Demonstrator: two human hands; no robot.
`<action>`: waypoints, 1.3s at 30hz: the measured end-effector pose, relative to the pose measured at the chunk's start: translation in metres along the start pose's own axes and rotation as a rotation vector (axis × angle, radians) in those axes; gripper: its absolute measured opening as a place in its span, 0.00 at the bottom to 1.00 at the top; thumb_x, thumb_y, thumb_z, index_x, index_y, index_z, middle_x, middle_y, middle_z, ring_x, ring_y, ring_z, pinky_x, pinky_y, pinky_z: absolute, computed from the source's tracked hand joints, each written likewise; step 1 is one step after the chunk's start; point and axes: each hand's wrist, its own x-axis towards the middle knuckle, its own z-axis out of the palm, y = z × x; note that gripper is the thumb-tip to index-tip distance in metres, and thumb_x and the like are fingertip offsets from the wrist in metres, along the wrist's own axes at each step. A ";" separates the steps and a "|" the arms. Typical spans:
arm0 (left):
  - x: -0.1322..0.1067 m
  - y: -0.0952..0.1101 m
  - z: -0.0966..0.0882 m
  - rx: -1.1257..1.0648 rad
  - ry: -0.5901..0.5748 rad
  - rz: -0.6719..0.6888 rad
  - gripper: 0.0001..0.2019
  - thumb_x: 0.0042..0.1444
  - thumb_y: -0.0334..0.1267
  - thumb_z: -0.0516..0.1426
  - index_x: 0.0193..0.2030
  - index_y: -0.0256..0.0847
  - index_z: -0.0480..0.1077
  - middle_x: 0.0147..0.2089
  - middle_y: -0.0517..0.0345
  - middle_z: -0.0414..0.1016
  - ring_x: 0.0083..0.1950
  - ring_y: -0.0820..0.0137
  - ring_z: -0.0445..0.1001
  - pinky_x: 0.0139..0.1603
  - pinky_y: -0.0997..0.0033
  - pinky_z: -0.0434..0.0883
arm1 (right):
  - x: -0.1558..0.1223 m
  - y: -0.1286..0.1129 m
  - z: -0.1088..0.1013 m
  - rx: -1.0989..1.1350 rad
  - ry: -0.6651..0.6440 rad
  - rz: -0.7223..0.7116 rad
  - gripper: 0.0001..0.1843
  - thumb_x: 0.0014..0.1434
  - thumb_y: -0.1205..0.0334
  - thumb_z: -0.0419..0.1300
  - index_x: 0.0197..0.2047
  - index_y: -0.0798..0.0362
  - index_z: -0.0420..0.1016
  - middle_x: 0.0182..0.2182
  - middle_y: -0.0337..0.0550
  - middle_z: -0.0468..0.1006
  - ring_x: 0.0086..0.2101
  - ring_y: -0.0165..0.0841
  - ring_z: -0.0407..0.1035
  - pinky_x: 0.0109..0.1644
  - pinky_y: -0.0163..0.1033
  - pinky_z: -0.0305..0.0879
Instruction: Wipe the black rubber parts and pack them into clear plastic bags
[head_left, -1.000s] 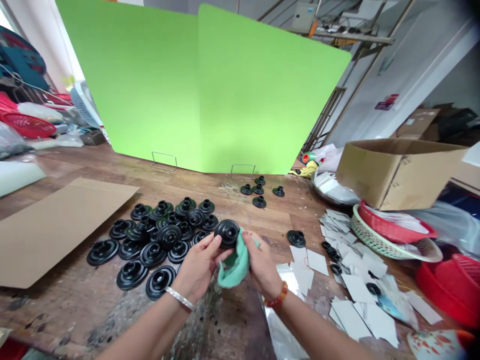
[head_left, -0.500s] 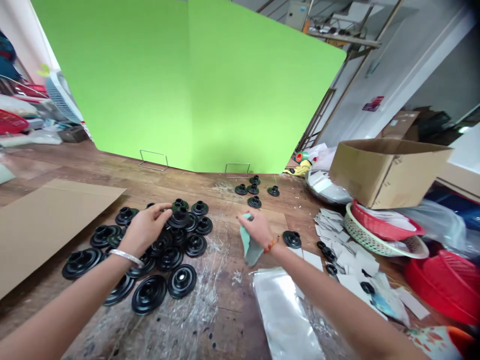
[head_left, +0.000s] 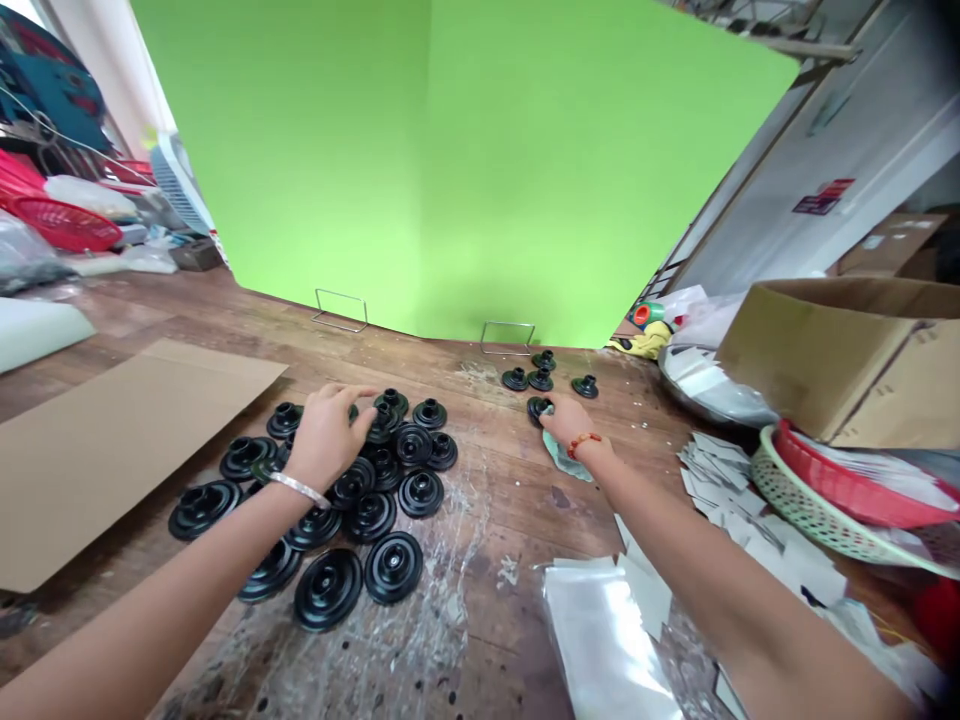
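Much is showing only partly.
Left hand [head_left: 330, 435] is covering black discs [head_left: 371, 515] under its palm; right hand [head_left: 568, 418] is hiding part of the green cloth [head_left: 568, 462] below its grip; farther right, the picture's edge is cropping a cardboard box [head_left: 817, 362].

Your wood-grained table [head_left: 517, 535]: black discs [head_left: 371, 515] crowded left of centre, brown cardboard sheet [head_left: 120, 450] toward your left edge. More discs [head_left: 540, 379] near the far edge. Clear plastic sleeves [head_left: 600, 625] toward your near edge; pale cards [head_left: 716, 478] toward the right.
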 end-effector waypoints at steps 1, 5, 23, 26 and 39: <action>-0.010 0.013 0.000 -0.139 0.006 -0.001 0.16 0.53 0.41 0.56 0.47 0.38 0.74 0.47 0.45 0.76 0.52 0.55 0.70 0.57 0.57 0.64 | -0.006 -0.010 -0.004 0.008 -0.017 -0.018 0.11 0.58 0.65 0.59 0.45 0.57 0.74 0.43 0.50 0.76 0.44 0.39 0.70 0.49 0.45 0.66; -0.053 0.067 0.015 -0.933 -0.308 -0.310 0.20 0.51 0.43 0.60 0.49 0.37 0.71 0.43 0.47 0.77 0.43 0.61 0.75 0.46 0.61 0.72 | -0.049 -0.065 -0.029 0.086 -0.126 -0.173 0.19 0.52 0.69 0.60 0.48 0.51 0.73 0.47 0.43 0.77 0.47 0.37 0.69 0.54 0.39 0.63; -0.125 0.129 0.033 -1.467 -0.449 -0.486 0.13 0.47 0.38 0.64 0.39 0.35 0.78 0.34 0.55 0.79 0.31 0.72 0.71 0.31 0.77 0.67 | -0.139 -0.142 -0.058 0.855 -0.447 0.066 0.23 0.64 0.47 0.46 0.41 0.54 0.75 0.38 0.46 0.76 0.40 0.37 0.70 0.47 0.42 0.65; -0.121 0.131 0.025 -1.590 -0.283 -0.621 0.19 0.44 0.39 0.65 0.45 0.37 0.77 0.41 0.53 0.80 0.38 0.68 0.75 0.38 0.74 0.70 | -0.151 -0.150 -0.046 1.006 -0.167 0.267 0.22 0.64 0.46 0.45 0.42 0.52 0.71 0.38 0.44 0.76 0.41 0.36 0.69 0.49 0.40 0.64; -0.088 0.075 -0.005 -1.063 0.019 -0.531 0.26 0.42 0.43 0.66 0.51 0.41 0.72 0.34 0.58 0.80 0.36 0.66 0.76 0.35 0.73 0.71 | -0.166 -0.131 -0.049 0.622 -0.149 0.010 0.17 0.48 0.71 0.52 0.42 0.50 0.71 0.37 0.39 0.73 0.37 0.33 0.68 0.45 0.38 0.65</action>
